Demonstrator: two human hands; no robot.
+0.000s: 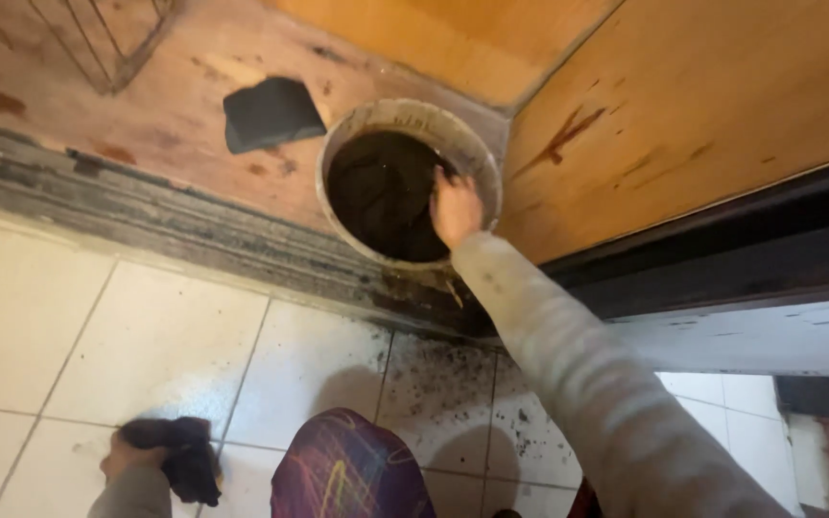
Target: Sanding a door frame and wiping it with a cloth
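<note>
- Bucket, round and pale with a dirty rim, stands in the upper middle of the frame on the reddish wooden floor, just beside an orange wooden panel.
- Inside the bucket is a dark wet mass; I cannot tell exactly what it is.
- My right hand reaches into the bucket at its right side; the fingers are curled down into the dark mass, and whether they grip anything I cannot tell.
- My left hand is at the lower left of the frame, on the white tile floor; its fingers are closed around a dark cloth.
- Dark square piece lies on the wooden floor, left of the bucket and apart from it.
- Dark specks are scattered on the tiles below the bucket.
- A dark, worn threshold runs between the tiles and the wood.
</note>
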